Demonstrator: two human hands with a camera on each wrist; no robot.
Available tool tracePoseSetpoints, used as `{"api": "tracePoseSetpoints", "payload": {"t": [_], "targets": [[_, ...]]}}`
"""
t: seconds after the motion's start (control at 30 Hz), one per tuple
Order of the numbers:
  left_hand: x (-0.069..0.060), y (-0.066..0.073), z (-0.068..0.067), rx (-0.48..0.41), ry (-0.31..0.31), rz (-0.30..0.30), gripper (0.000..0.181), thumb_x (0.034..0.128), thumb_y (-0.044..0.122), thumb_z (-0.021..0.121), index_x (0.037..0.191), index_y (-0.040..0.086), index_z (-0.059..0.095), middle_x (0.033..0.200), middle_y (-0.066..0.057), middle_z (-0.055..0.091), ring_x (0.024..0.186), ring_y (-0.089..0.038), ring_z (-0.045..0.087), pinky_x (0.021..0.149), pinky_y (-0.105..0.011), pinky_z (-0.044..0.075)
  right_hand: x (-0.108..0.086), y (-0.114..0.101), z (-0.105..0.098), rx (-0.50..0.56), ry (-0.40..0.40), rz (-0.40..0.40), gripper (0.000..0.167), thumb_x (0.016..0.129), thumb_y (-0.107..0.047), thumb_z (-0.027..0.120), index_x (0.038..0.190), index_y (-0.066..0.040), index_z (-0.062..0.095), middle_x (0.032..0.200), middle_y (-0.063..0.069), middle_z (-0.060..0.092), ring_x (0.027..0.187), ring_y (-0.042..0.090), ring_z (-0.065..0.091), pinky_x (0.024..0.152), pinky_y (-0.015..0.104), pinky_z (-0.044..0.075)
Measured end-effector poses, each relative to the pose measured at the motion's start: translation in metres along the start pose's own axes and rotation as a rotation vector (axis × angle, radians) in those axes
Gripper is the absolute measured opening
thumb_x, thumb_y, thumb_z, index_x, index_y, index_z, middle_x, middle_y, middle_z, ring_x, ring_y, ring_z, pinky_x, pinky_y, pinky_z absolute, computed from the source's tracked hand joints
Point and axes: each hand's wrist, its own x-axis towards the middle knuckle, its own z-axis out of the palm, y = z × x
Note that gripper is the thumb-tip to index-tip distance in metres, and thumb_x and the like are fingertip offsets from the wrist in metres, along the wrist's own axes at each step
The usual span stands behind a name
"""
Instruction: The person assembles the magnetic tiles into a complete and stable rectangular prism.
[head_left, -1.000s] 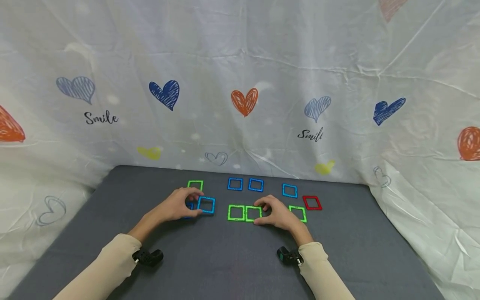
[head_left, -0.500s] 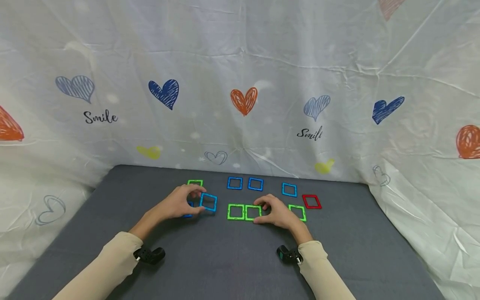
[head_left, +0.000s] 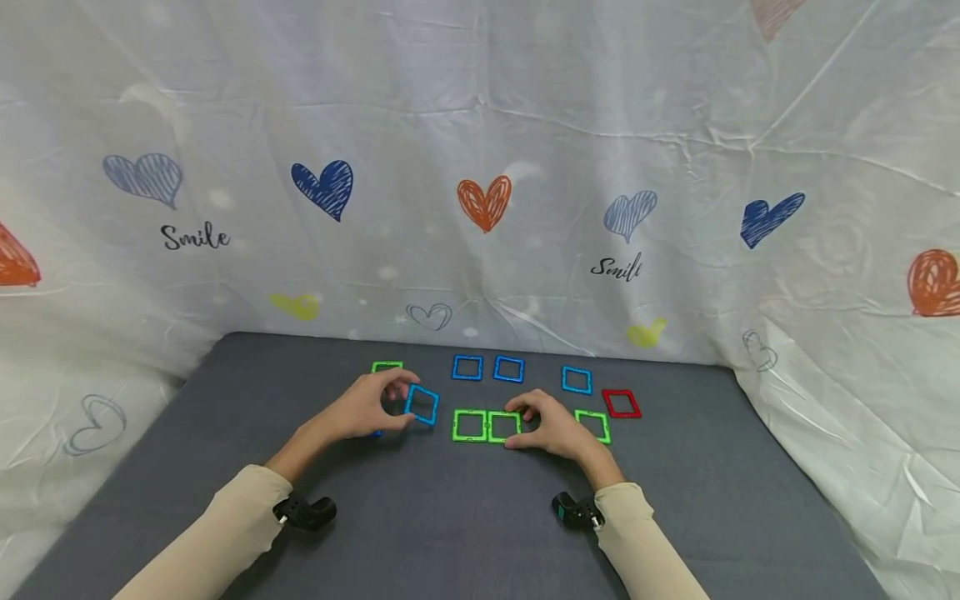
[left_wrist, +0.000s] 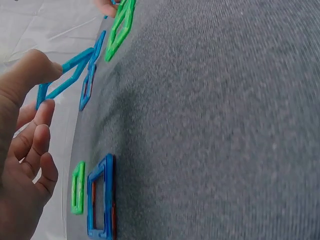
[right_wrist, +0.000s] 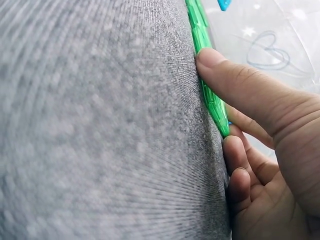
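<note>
Between thumb and fingers, my left hand (head_left: 365, 407) pinches a light blue square frame (head_left: 423, 405), held tilted above the table; the left wrist view shows that blue frame (left_wrist: 75, 75) too. Two green square frames lie side by side on the table, a left one (head_left: 456, 425) and a right one (head_left: 520, 425). My right hand (head_left: 555, 426) grips the right one by its edges, and in the right wrist view the thumb lies on the green frame (right_wrist: 213, 107). Under my left hand, a darker blue frame (left_wrist: 108, 200) is mostly hidden in the head view.
Along the back lie two blue frames (head_left: 467, 357) (head_left: 508, 358) and a lighter blue one (head_left: 576, 368). A red frame (head_left: 622, 416) and a green frame (head_left: 592, 412) are at the right. Another green frame (head_left: 387, 363) lies behind my left hand.
My left hand has moved slightly right with the light blue frame, which has turned and tilted. The right hand and the two green frames have stayed in place.
</note>
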Motion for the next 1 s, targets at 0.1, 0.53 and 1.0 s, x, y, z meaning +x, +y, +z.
{"api": "tracePoseSetpoints", "payload": {"t": [0.1, 0.53, 1.0], "targets": [[0.001, 0.001, 0.001, -0.011, 0.011, 0.015, 0.053, 0.0857, 0.018, 0.082, 0.13, -0.001, 0.062, 0.097, 0.004, 0.059, 0.087, -0.017, 0.056, 0.08, -0.041, 0.05, 0.0, 0.0, 0.0, -0.002, 0.002, -0.004, 0.049, 0.08, -0.024, 0.09, 0.122, -0.007, 0.07, 0.112, 0.003, 0.059, 0.096, 0.019, 0.054, 0.084, 0.039, 0.048], [0.001, 0.01, 0.002, -0.075, -0.008, 0.061, 0.053, 0.0867, 0.019, 0.084, 0.131, -0.001, 0.063, 0.097, 0.002, 0.06, 0.086, -0.018, 0.057, 0.073, -0.038, 0.049, -0.001, 0.0, -0.001, 0.012, -0.008, -0.018, 0.05, 0.081, -0.024, 0.09, 0.123, -0.006, 0.069, 0.113, 0.004, 0.059, 0.096, 0.02, 0.054, 0.084, 0.04, 0.048], [0.001, 0.013, 0.003, -0.144, -0.02, 0.027, 0.055, 0.088, 0.026, 0.084, 0.135, 0.006, 0.062, 0.123, -0.013, 0.065, 0.104, -0.027, 0.066, 0.083, -0.043, 0.055, -0.001, -0.001, -0.001, 0.02, -0.009, -0.031, 0.05, 0.081, -0.023, 0.09, 0.124, -0.007, 0.069, 0.113, 0.004, 0.059, 0.097, 0.02, 0.054, 0.084, 0.041, 0.048]]}}
